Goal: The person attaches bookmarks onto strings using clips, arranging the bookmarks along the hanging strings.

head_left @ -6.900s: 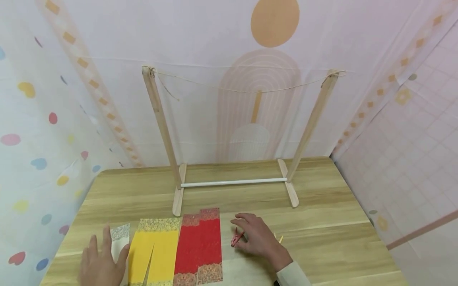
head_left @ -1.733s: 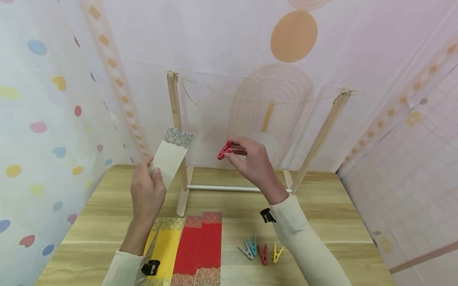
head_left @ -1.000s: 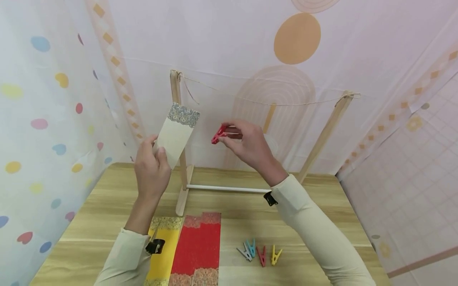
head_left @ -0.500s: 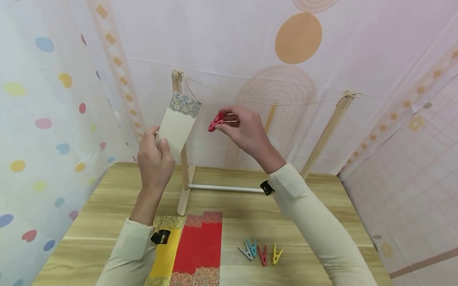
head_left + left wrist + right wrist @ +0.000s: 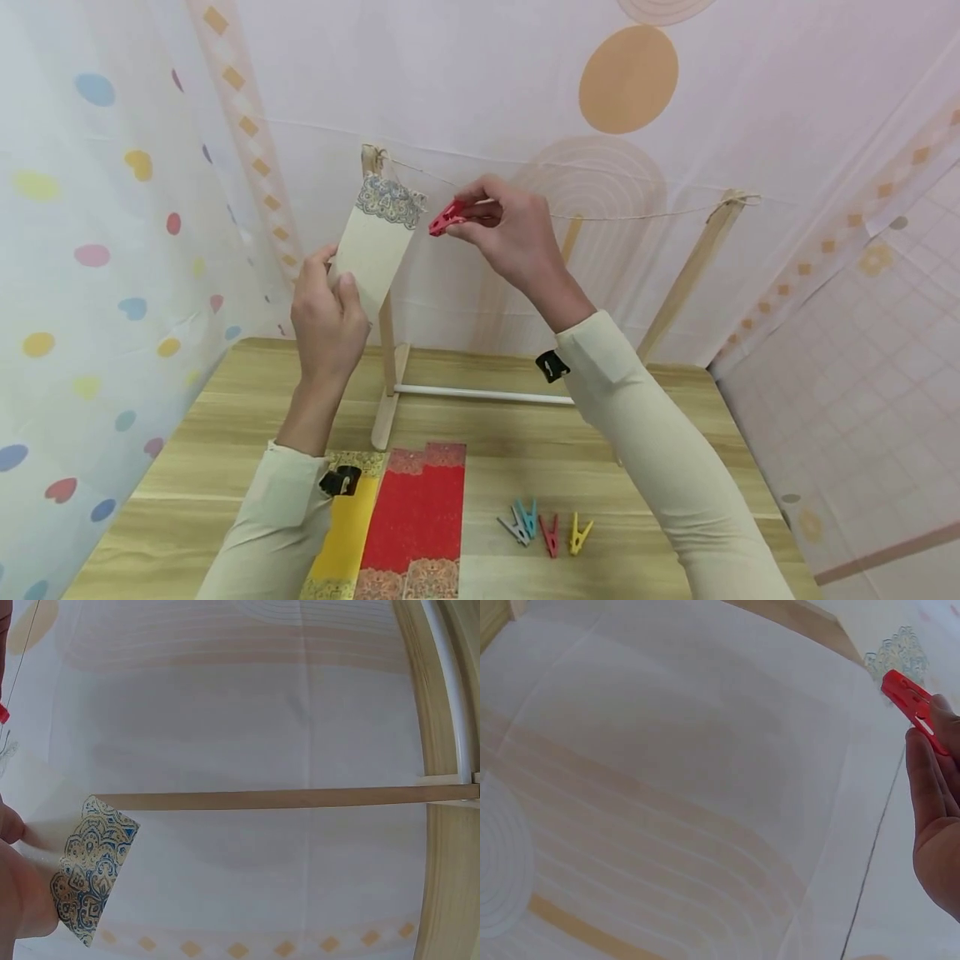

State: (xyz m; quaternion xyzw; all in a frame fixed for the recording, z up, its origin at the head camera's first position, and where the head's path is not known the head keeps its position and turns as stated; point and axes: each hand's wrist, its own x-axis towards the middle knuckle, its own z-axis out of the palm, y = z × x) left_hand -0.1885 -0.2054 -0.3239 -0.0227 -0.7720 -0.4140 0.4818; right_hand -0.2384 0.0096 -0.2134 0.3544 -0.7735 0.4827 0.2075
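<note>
Cream card (image 5: 377,262) with a blue-and-gold patterned top tilts beside the wooden left post (image 5: 387,350), the left hand (image 5: 328,312) grasping its lower part. Just beside that top, the right hand (image 5: 513,237) has its grip pinched on a red clothespin (image 5: 445,218); whether card and clothespin touch, I cannot tell. Nothing hangs from the visible string (image 5: 637,217), so clipping seems not yet done. Apparently left over on the counter (image 5: 225,400): yellow cards (image 5: 348,525), red cards (image 5: 416,512), plus grey (image 5: 515,527), blue (image 5: 529,520), second red (image 5: 551,537) and yellow clothespins (image 5: 578,536).
</note>
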